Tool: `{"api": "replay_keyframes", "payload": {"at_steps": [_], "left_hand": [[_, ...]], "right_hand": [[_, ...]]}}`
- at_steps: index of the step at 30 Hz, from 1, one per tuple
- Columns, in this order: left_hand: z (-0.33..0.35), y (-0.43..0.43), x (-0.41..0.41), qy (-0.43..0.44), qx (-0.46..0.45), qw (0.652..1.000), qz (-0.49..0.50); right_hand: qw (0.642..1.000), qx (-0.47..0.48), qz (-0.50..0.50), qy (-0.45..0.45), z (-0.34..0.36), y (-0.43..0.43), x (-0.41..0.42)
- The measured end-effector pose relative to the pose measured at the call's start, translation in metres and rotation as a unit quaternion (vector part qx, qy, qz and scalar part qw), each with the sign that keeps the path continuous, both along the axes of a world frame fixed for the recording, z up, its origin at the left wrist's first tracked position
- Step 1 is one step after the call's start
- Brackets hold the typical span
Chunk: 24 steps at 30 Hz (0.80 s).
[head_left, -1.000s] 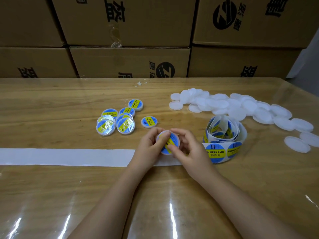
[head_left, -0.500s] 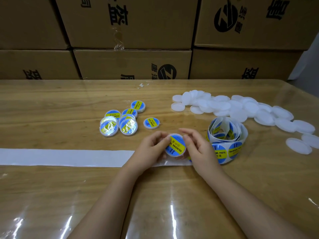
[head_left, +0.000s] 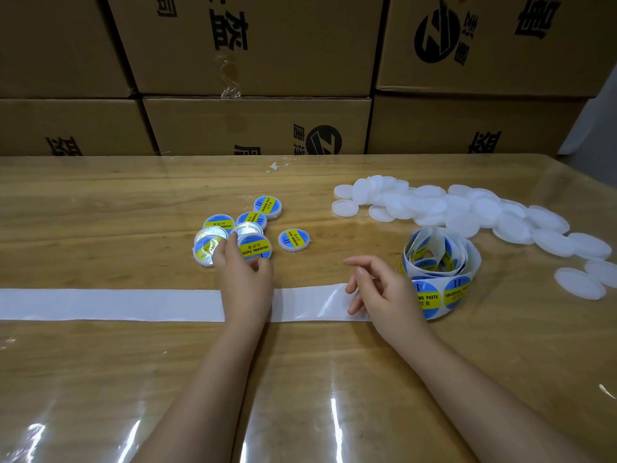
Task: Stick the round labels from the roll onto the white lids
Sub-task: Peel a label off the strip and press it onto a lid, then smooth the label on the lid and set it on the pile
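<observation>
Against stacked boxes (head_left: 253, 45), wooden counter (head_left: 100, 202) under clear film. White strip (head_left: 110, 304) runs across it. Plain lids (head_left: 467, 208) heaped far right, label roll (head_left: 440, 262) before them. Labelled lids (head_left: 267, 207) clustered centre-left; left hand (head_left: 245, 279) grips the nearest lid (head_left: 255, 248). Right hand (head_left: 384, 285) loose-fingered, empty, over the strip beside the roll.

We see labelled lids (head_left: 293, 239) blue with a yellow band, black text; plain lids (head_left: 467, 208) white; label roll (head_left: 457, 292) blue-yellow on white backing; table (head_left: 100, 202) tan woodgrain; boxes (head_left: 257, 125) brown, black print.
</observation>
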<state>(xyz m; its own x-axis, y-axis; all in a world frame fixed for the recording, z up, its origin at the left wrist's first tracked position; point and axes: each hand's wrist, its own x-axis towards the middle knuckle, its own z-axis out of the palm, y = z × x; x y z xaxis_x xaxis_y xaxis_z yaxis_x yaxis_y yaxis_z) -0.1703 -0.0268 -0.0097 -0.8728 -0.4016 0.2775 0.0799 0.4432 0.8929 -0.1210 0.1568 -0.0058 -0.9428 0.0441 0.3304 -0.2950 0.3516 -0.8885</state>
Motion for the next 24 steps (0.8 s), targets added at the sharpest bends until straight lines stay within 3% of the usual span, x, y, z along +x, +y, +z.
{"api": "replay_keyframes", "payload": {"at_steps": [5, 8, 13, 15, 18, 20, 24], "left_hand": [[-0.002, 0.002, 0.002, -0.002, -0.103, 0.995, -0.009], [-0.005, 0.006, 0.005, -0.067, -0.257, 0.964, -0.012], [-0.007, 0.012, 0.009, -0.101, -0.391, 0.914, -0.046], [-0.004, 0.016, 0.011, -0.051, -0.382, 0.92, -0.075], [0.002, 0.031, 0.02, 0.035, -0.228, 0.946, -0.229], [0.0, 0.04, 0.026, 0.015, -0.147, 0.936, -0.319], [-0.007, 0.041, 0.023, -0.007, -0.136, 0.927, -0.349]], "right_hand": [[1.0, 0.0, -0.008, -0.002, 0.0, 0.001, 0.001], [1.0, 0.007, -0.012, -0.002, 0.001, 0.0, 0.002], [0.997, 0.067, -0.029, 0.024, 0.001, 0.002, 0.002], [0.991, 0.119, -0.033, 0.051, 0.0, 0.001, 0.002], [0.977, 0.179, -0.044, 0.106, 0.001, 0.0, 0.002], [0.969, 0.208, -0.061, 0.119, 0.002, 0.002, 0.0], [0.944, 0.289, -0.123, 0.097, 0.003, 0.009, -0.002]]}}
